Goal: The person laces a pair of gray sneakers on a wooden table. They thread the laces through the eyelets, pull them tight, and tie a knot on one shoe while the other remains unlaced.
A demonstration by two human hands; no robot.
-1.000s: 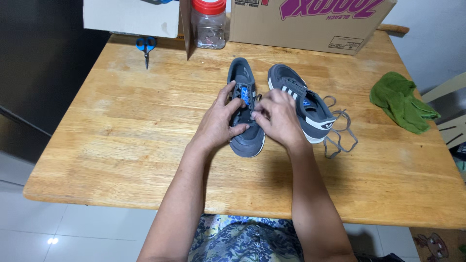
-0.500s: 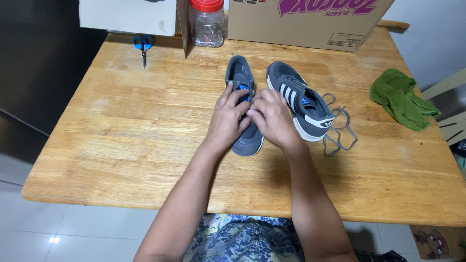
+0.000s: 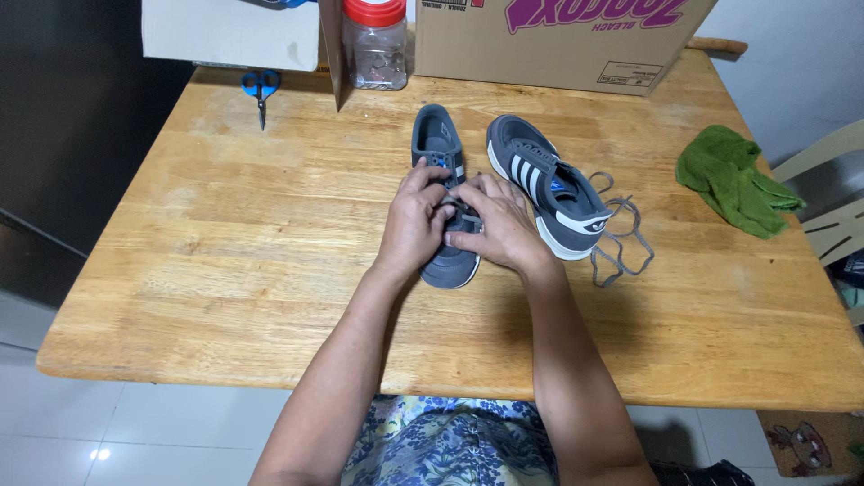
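Both your hands are on the left shoe [image 3: 438, 153], mid-tabletop [image 3: 225, 234]. Left hand [image 3: 412, 223] wraps its side; right hand [image 3: 497, 229] pinches at the eyelet area near the toe. Looks like lace work on this shoe is in progress, but what's pinched is hidden under your fingers. Right shoe [image 3: 540, 184] sits just beside it, unlaced, with a loose grey lace [image 3: 621, 238] lying against it. I'd judge one shoe partway, the other untouched.

At the table's far edge we see a brown cardboard box [image 3: 558, 40] with magenta lettering, a white box [image 3: 229, 31] to its left.
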